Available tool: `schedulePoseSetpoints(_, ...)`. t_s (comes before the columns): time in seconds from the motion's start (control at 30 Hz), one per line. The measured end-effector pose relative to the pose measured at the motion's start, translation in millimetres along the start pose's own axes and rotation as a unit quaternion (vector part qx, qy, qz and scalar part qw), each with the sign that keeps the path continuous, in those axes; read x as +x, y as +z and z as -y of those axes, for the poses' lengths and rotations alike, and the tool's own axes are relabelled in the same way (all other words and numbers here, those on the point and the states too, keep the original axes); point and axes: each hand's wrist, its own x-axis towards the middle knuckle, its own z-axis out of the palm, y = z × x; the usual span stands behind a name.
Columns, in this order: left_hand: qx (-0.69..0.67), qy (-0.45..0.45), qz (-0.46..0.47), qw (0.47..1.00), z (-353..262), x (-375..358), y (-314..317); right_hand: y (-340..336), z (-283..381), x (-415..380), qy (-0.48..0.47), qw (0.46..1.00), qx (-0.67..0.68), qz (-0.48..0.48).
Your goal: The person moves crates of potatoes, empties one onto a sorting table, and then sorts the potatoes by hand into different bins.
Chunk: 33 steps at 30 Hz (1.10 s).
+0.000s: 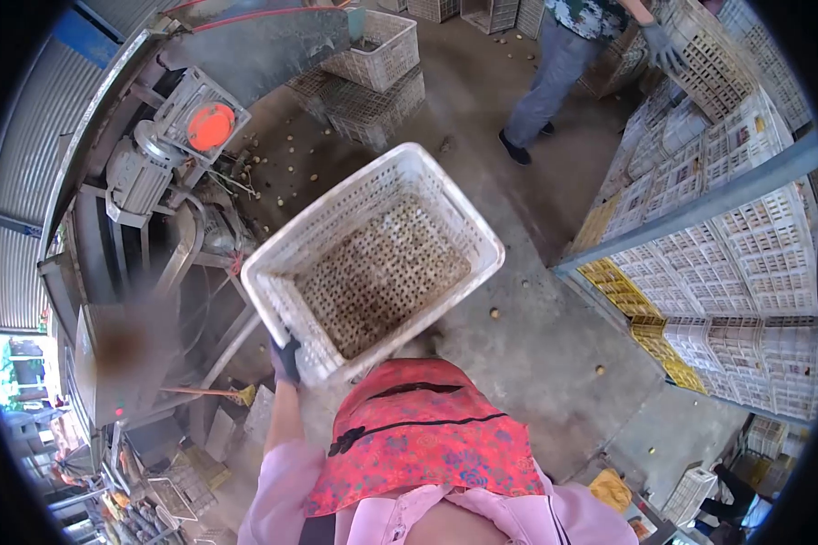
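A white plastic crate (323, 222) with perforated walls is tilted in front of me; its dirt-stained bottom (382, 272) shows, with nothing lying in it. My left hand (286, 360), in a dark glove, is closed on the handle at the crate's near left end; part of its fingers is hidden behind the rim. My right hand is out of sight, and only the pink sleeve (586, 516) shows on that side. The red floral apron (436, 427) on my body lies just below the crate.
Machinery with a motor (141, 173) and an orange disc (211, 125) stands at left. Stacked crates (377, 104) are beyond the held crate. At right, tall crate stacks (727, 245) rise behind a metal bar (700, 204). Another person (563, 64) touches crates there. Small round items dot the floor.
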Motion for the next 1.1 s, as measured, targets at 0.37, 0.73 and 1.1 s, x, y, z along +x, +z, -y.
schedulePoseSetpoints(0.37,-0.026,0.035,0.053,0.998,-63.7,203.7,211.0,176.9,132.9,-25.0,-0.409,0.876,-0.247,0.075)
schedulePoseSetpoints(0.73,-0.063,-0.045,-0.069,0.995,-80.9,252.3,202.0,144.0,-36.5,11.0,-0.088,0.989,-0.118,0.001)
schedulePoseSetpoints(1.1,-0.051,-0.114,-0.004,0.992,-61.1,243.8,184.5,324.5,19.7,5.5,-0.294,0.928,-0.220,0.058)
